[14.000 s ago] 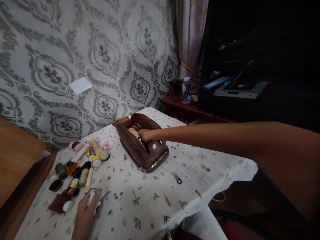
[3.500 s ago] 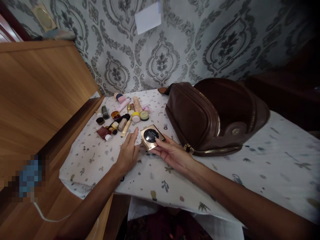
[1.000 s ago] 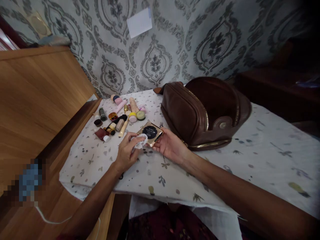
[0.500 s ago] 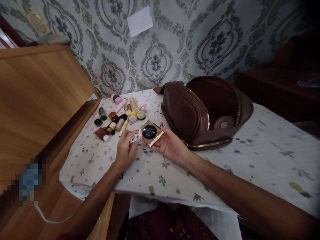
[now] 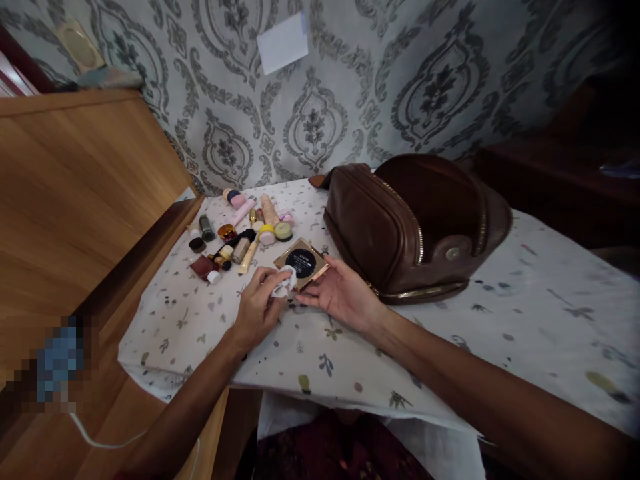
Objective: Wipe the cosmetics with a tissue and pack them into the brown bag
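A gold square compact [image 5: 301, 260] with a round black label faces up over the table. My right hand [image 5: 345, 293] grips its right edge between thumb and fingers. In my left hand [image 5: 260, 300] is a crumpled white tissue [image 5: 284, 283], pinched by the fingers and pressed against the compact's lower left part, covering a bit of the label. Just beyond my left hand lies a cream-coloured tube [image 5: 249, 257], among several small cosmetics such as a yellow-rimmed jar [image 5: 267, 234] and a green-lidded jar [image 5: 283, 231].
A large brown leather bag [image 5: 370, 227] stands unzipped and gaping to the right. A red bottle with a white cap [image 5: 204, 267] lies at the left of the cosmetics. The patterned cloth [image 5: 300, 360] covers the table, and a wooden panel [image 5: 90, 200] rises on the left.
My left hand has moved right and brought the tissue from beside the compact onto its face. The compact has tilted slightly; my right hand still holds it.
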The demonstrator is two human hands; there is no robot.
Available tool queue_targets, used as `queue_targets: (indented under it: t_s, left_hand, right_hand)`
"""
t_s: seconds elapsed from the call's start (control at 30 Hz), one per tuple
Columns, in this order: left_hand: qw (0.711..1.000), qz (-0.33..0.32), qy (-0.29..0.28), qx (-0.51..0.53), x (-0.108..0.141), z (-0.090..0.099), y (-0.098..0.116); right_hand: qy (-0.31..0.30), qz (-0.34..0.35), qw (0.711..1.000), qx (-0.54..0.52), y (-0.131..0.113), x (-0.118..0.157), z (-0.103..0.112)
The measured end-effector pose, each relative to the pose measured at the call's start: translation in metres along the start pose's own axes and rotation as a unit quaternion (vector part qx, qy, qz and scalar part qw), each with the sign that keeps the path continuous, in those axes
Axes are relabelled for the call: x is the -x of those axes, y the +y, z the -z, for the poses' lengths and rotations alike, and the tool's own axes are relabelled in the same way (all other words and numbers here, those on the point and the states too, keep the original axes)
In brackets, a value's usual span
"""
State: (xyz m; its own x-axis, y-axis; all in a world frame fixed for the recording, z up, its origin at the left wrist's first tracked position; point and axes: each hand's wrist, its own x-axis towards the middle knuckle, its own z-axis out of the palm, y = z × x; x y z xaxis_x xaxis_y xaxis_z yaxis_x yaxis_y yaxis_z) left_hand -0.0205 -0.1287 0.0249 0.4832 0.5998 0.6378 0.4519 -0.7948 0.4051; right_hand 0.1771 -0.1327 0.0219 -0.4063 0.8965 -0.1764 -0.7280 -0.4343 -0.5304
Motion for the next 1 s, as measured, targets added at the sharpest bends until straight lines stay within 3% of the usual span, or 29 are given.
queue_targets:
  t_s: [0.13,0.27,0.43,0.6,0.77,1.0]
  left_hand:
    - [0.995,0.065,0.071,-0.003,-0.0033,0.0023,0.0004]
    - [0.983,0.143,0.104,0.049,-0.0046,0.0037,-0.0007]
    - [0.955,0.25,0.076,0.142,-0.0047,0.0055,-0.004]
    - [0.95,0.258,0.071,0.164,-0.0062,0.0075,-0.005]
    - [0.941,0.268,0.076,0.192,-0.0055,0.0078,-0.0065]
    - [0.949,0.247,0.07,0.181,-0.0057,0.0098,-0.0077]
  right_hand:
    - [-0.023,-0.009,1.0,0.0,-0.0013,0.0013,-0.0018]
    - [-0.029,-0.018,0.999,0.001,-0.003,0.0026,-0.0032]
    - [-0.021,0.003,1.0,0.017,-0.0047,0.0041,-0.0043]
    - [0.001,0.08,0.988,0.134,-0.0001,0.0038,-0.0037]
    - [0.012,0.195,0.896,0.399,0.004,0.0045,0.0003]
    - [0.033,0.337,0.751,0.567,0.0019,0.0041,0.0042]
